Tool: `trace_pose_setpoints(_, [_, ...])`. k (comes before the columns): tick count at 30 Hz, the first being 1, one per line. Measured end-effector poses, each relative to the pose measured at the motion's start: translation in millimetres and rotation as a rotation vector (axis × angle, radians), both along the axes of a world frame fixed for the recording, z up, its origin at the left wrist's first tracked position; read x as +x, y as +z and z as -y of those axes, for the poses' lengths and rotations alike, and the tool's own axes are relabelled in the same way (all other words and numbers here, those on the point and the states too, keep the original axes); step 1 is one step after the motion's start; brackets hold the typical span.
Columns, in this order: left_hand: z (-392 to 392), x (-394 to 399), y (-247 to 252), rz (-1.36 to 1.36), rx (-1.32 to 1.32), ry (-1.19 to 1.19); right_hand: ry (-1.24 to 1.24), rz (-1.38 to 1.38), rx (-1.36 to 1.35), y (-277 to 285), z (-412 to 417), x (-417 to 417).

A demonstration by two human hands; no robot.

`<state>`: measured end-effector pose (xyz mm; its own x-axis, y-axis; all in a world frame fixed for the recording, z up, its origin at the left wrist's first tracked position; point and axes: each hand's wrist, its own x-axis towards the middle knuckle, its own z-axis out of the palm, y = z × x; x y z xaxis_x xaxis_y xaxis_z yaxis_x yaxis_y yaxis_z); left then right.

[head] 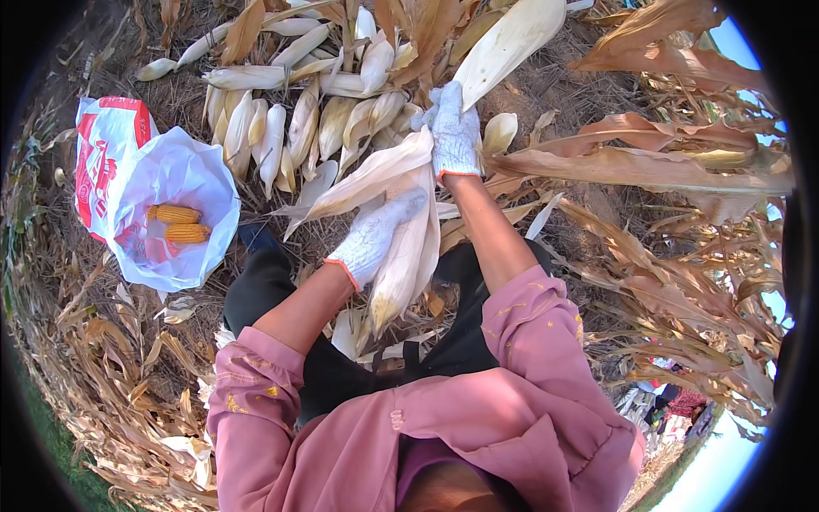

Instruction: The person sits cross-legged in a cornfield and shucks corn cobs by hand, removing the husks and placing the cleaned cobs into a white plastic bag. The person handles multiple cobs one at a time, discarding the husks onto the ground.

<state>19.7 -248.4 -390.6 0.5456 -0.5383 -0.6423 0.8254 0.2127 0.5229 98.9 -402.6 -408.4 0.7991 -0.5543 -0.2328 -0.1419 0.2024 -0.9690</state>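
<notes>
My left hand [382, 232], in a pale knitted glove with an orange cuff, grips dry corn husk [413, 246] between my knees. Its long leaves spread up and to the left; any cob within is hidden. Farther out, my right hand [455, 131], gloved alike, is closed at the upper end of this husk. A broad pale husk leaf [512, 48] rises from its fingers and hides some of them. Just beyond both hands, several unshucked corn ears [301, 125] lie in a heap.
On the left, an open white plastic sack [173, 137] with red print holds bare yellow cobs [185, 233]. Dry corn stalks and leaves [640, 169] reach in from the right. More dry leaves [121, 371] cover the ground at lower left. Cloth-like items [681, 406] appear far off at lower right.
</notes>
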Motion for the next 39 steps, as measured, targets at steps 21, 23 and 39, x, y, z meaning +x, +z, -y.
trace_pose_setpoints(21, [-14,18,-9,0.035,-0.005,-0.28,0.567,-0.017,-1.156,27,36,-30])
trace_pose_setpoints(23, [-12,18,-9,0.062,0.036,-0.299,0.634,-0.116,-1.122,34,33,-29])
trace_pose_setpoints(39, [-11,11,-14,-0.044,-0.069,-0.196,0.044,0.065,0.058,22,15,-18])
